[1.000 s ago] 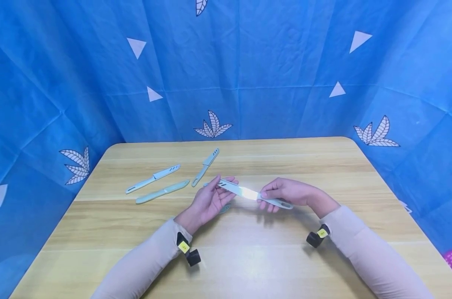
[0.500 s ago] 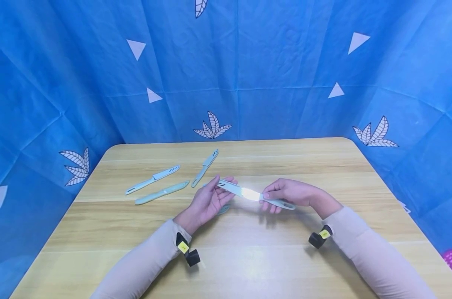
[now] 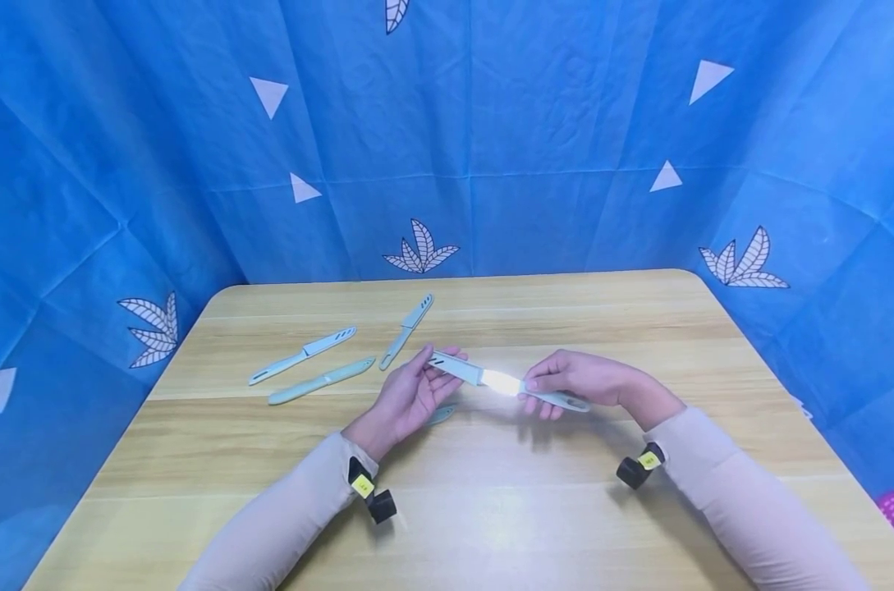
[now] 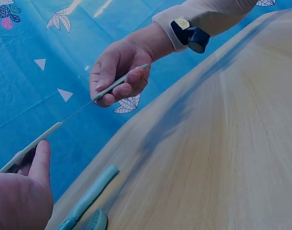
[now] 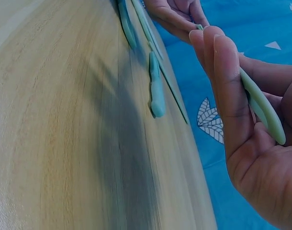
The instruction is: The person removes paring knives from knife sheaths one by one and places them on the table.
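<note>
A small knife with a pale green handle (image 3: pixel 570 402) is held above the table, tilted, in the head view. My right hand (image 3: pixel 581 381) pinches the handle between thumb and fingers. The left hand (image 3: pixel 405 404) holds the slotted pale green sheath (image 3: pixel 461 370) by its tip end, between thumb and fingers. Between handle and sheath a stretch of bare blade (image 3: pixel 502 382) shines brightly. How much of the blade sits inside the sheath is hidden. From the left wrist view, the thin blade (image 4: pixel 78 111) runs edge-on between both hands.
To the left lie a sheathed knife (image 3: pixel 302 355), a second knife (image 3: pixel 321 381) and a third, angled knife (image 3: pixel 405 332). Another green piece (image 3: pixel 442 414) lies partly hidden beneath the left hand. Behind the wooden table (image 3: pixel 565 312) hangs a blue curtain (image 3: pixel 535 123).
My right hand has drifted slightly to the right with the knife handle, and a longer stretch of blade shows. The left hand with the sheath has stayed almost still.
</note>
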